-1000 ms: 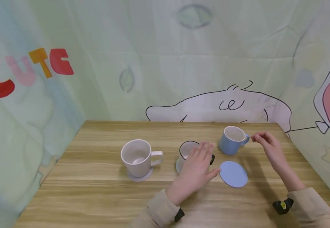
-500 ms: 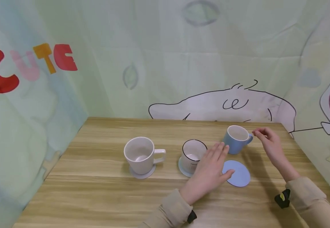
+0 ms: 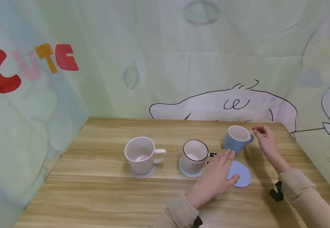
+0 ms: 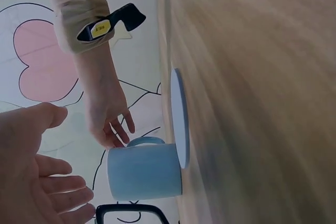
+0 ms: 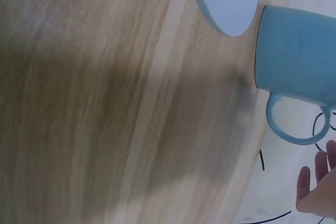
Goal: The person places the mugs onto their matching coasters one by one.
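Observation:
A blue mug (image 3: 233,142) with a pale inside stands on the table at the back right, its handle (image 5: 295,142) pointing right. My right hand (image 3: 267,142) hovers beside that handle, fingers loosely bent and holding nothing; the right wrist view shows a gap between fingers and handle. In front of this mug lies a flat blue coaster (image 3: 243,175), partly covered by my left hand (image 3: 214,174). That hand is held in the air with fingers straight, near the black handle of a white, black-rimmed mug (image 3: 194,161). This mug stands on a pale blue coaster (image 3: 184,171).
Farther left, a plain white mug (image 3: 140,156) stands on a light purple coaster (image 3: 143,174), handle to the right. The wood-grain table (image 3: 96,196) meets a printed cloth backdrop (image 3: 110,63) at the back and sides.
My left hand has moved right, from in front of the black-rimmed mug to over the blue coaster's edge. My right hand stays by the blue mug's handle. The head view has shifted slightly.

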`<action>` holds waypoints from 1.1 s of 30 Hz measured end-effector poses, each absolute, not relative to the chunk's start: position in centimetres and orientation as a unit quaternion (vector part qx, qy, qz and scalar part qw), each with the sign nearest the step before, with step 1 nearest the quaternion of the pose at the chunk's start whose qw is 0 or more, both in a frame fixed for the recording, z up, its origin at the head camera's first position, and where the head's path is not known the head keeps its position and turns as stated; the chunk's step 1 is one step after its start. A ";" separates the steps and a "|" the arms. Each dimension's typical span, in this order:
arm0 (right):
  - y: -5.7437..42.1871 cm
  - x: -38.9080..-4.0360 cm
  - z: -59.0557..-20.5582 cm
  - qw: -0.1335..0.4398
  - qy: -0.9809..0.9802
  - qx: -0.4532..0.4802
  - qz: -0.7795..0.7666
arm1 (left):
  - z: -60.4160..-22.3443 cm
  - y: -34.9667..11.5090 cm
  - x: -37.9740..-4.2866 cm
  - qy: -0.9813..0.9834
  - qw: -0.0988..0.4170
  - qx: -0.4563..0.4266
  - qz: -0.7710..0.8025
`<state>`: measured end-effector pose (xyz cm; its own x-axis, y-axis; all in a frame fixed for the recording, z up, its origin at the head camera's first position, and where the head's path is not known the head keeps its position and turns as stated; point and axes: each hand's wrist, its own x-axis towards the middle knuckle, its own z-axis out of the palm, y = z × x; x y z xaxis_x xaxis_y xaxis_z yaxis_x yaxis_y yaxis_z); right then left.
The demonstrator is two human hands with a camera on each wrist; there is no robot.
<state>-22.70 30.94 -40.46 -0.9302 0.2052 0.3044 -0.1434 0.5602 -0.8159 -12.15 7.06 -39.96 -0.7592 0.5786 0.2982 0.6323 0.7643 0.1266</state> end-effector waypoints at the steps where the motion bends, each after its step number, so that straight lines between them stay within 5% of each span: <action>1: 31.0 -22.8 -40.5 0.182 -0.865 -0.022 0.468 | -40.1 7.1 -12.1 -0.930 0.124 -0.328 -0.106; 11: 31.3 -23.3 -40.9 0.144 -0.859 -0.051 0.489 | -41.2 7.4 -11.5 -0.921 0.152 -0.345 -0.095; 26: 31.0 -24.0 -41.3 0.114 -0.849 -0.069 0.511 | -42.2 7.5 -11.8 -0.939 0.112 -0.318 -0.067; 33: 31.4 -24.1 -40.8 0.003 -0.757 -0.088 0.648 | -41.6 7.8 -12.0 -0.953 0.040 -0.294 -0.056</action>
<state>-24.06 31.44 -40.83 -0.9845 0.1364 -0.1100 0.1297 0.1452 -0.9809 -12.01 7.84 -41.64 -0.8236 0.5565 0.1095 0.5655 0.8206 0.0827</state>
